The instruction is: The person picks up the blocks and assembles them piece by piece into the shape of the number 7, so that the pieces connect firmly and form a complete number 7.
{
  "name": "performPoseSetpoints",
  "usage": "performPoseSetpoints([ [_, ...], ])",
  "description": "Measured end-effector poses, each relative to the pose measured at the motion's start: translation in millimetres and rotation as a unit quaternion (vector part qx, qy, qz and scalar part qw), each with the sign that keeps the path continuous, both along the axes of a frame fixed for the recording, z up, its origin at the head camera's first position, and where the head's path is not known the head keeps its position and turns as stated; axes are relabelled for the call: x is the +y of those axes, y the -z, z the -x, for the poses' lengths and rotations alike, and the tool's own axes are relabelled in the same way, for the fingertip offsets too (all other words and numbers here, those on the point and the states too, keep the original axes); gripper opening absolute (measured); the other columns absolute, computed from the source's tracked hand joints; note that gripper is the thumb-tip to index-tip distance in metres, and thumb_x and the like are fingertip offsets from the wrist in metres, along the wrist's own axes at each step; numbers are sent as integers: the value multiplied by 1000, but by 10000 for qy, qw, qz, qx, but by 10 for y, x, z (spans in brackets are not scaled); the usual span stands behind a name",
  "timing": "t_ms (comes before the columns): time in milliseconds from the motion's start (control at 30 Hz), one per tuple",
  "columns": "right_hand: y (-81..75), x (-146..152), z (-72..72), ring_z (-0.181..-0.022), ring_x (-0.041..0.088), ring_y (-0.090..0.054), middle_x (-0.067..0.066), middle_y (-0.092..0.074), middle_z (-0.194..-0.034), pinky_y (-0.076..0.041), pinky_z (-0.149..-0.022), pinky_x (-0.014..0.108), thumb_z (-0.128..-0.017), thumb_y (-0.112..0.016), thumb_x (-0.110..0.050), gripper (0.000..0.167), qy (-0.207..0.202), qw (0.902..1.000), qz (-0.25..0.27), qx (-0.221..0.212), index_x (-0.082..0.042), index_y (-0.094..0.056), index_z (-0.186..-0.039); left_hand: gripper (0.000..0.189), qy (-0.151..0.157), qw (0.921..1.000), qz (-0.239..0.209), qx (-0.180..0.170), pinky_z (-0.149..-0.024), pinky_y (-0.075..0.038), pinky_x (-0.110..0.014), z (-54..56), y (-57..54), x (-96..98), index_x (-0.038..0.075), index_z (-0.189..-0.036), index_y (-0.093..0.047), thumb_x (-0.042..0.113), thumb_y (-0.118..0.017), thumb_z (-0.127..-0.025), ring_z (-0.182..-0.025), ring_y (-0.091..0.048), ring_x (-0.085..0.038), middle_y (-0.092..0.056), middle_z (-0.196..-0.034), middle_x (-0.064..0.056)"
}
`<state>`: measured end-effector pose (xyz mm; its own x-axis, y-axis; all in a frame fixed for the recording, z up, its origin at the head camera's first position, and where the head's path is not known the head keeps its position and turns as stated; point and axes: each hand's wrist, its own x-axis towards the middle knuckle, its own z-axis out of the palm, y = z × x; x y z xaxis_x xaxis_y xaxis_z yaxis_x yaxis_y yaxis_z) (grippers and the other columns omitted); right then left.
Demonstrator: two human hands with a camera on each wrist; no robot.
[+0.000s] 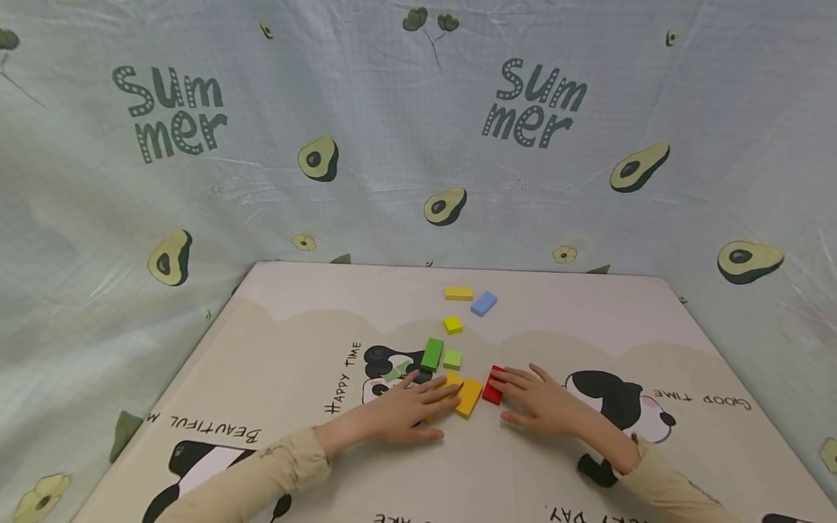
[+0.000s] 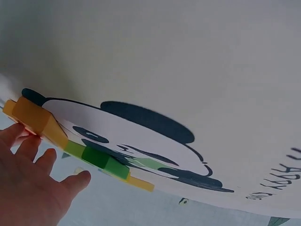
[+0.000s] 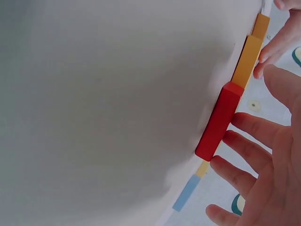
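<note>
In the head view my left hand [image 1: 410, 412] reaches over an orange block [image 1: 453, 379], its fingers spread and overlapping it. A second orange block [image 1: 468, 398] lies just right of those fingertips. My right hand [image 1: 546, 403] has its extended fingers on a red block [image 1: 493, 385], partly covering it. The right wrist view shows the long red block [image 3: 219, 122] with three fingertips along its side and the thumb apart from it. In the left wrist view the left hand's [image 2: 35, 188] fingertips are right at the orange block [image 2: 33, 115].
Beyond the hands lie a dark green block [image 1: 431, 354], a light green block [image 1: 453, 359], a small yellow block [image 1: 453, 325], a long yellow block [image 1: 459, 293] and a blue block [image 1: 484, 303]. The panda-print table [image 1: 294, 327] meets a hanging avocado-print cloth [image 1: 379, 225] at its far edge.
</note>
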<state>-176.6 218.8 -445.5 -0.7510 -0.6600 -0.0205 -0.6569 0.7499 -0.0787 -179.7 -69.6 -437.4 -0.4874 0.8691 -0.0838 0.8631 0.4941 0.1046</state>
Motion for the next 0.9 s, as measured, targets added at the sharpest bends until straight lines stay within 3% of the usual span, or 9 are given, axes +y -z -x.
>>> performPoseSetpoints([
  [167, -21, -13, 8, -126, 27, -39, 6, -45, -136, -23, -101, 58, -85, -51, -46, 56, -10, 10000, 29, 0, -15, -46, -131, 56, 38, 9997, 140, 216, -106, -19, -53, 31, -5, 44, 21, -141, -27, 48, -35, -92, -138, -18, -19, -22, -149, 3],
  [533, -36, -10, 8, -129, 27, -36, 5, -41, -138, -21, -103, 57, -85, -50, -47, 56, 93, 9997, 33, -240, -16, -43, -132, 56, 111, 9992, 222, 300, -107, -19, -52, 50, 10, 76, 20, -140, -29, 47, -36, -92, -138, -17, -18, -22, -149, 3],
  [900, -37, -35, -18, -129, 26, -36, 6, -40, -140, -22, -103, 57, -86, -49, -46, 57, 26, 9998, -61, -165, -14, -43, -132, 55, 235, 9983, 317, 437, -108, -19, -49, 53, 19, 107, 19, -140, -29, 46, -35, -93, -138, -18, -15, -24, -148, 6],
])
